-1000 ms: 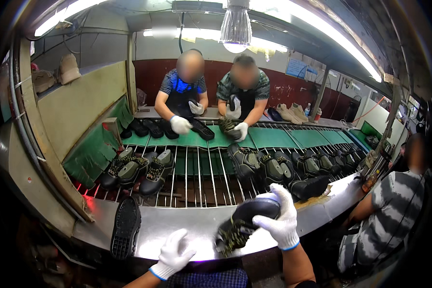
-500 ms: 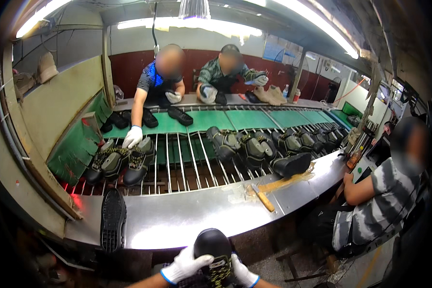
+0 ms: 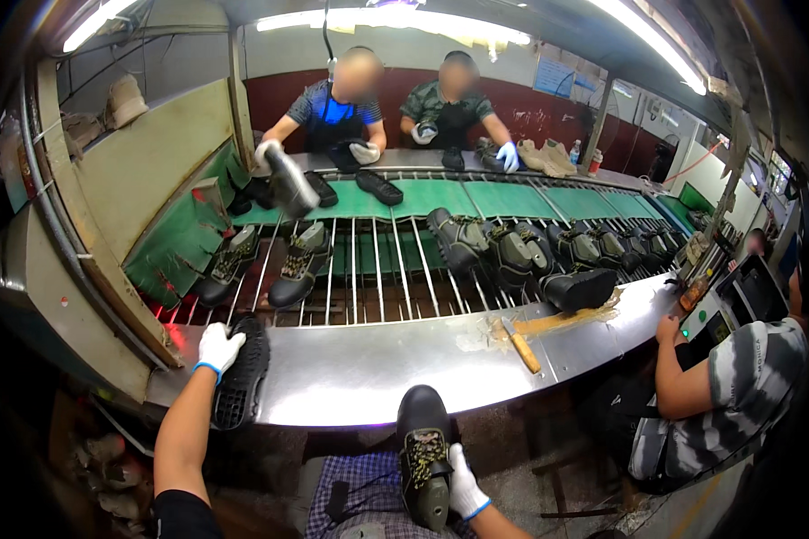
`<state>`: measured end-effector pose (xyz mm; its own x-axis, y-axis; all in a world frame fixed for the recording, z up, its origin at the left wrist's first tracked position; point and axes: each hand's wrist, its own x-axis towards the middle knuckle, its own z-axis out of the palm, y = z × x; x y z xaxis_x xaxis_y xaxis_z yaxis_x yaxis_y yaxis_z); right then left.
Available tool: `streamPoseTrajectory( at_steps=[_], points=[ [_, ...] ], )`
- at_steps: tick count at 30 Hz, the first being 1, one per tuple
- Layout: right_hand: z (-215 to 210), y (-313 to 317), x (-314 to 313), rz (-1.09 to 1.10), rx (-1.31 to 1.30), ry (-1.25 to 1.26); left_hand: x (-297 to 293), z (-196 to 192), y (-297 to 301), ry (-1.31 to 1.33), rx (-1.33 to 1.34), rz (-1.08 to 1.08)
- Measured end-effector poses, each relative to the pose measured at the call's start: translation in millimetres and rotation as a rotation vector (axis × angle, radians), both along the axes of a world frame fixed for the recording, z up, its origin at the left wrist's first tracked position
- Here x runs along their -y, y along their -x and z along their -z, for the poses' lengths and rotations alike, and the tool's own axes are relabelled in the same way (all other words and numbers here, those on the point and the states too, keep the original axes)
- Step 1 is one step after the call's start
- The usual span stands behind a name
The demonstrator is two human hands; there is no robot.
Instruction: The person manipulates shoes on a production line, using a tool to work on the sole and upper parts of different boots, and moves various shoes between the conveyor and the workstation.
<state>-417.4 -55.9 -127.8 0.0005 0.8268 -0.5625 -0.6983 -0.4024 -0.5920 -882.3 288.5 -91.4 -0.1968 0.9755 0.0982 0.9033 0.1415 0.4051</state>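
A black shoe (image 3: pixel 423 422) with yellow-flecked laces and a grey-green last inside stands toe up over my lap. My right hand (image 3: pixel 465 490), in a white glove with a blue cuff, is closed on its right side. At the left end of the metal ledge, a black treaded shoe sole (image 3: pixel 247 373) lies tread side up. My left hand (image 3: pixel 219 349), gloved the same way, grips the sole's left edge near its upper end; some fingers are hidden under it.
A shiny metal ledge (image 3: pixel 360 391) runs before a rack of metal rods (image 3: pixel 377 278). Several lasted shoes (image 3: pixel 512 251) rest there. A wooden-handled tool (image 3: pixel 521 349) lies by a brown stain. Two co-workers face me across a green belt (image 3: pixel 440 203); one moves a shoe (image 3: pixel 291 182). Another person (image 3: pixel 719 377) sits at right.
My left hand has left the shoe and reached forward-left to the sole. My right hand keeps the shoe, now seen more fully. A co-worker has lifted a shoe off the rods.
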Motion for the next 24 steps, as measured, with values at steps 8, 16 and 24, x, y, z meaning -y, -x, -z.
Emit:
streamPoseTrajectory(
  at_steps=[8, 16, 24],
  points=[
    [11, -13, -29, -0.214, -0.487, -0.182, 31, -45, -79, 0.109, 0.508, 0.248],
    [57, -31, -18, -0.136, -0.435, -0.077, 13, -77, -148, 0.358, -0.157, 0.518],
    [33, -12, 22, 0.016, 0.004, 0.167, 34, -117, -118, 0.597, 1.426, 0.536]
  ],
)
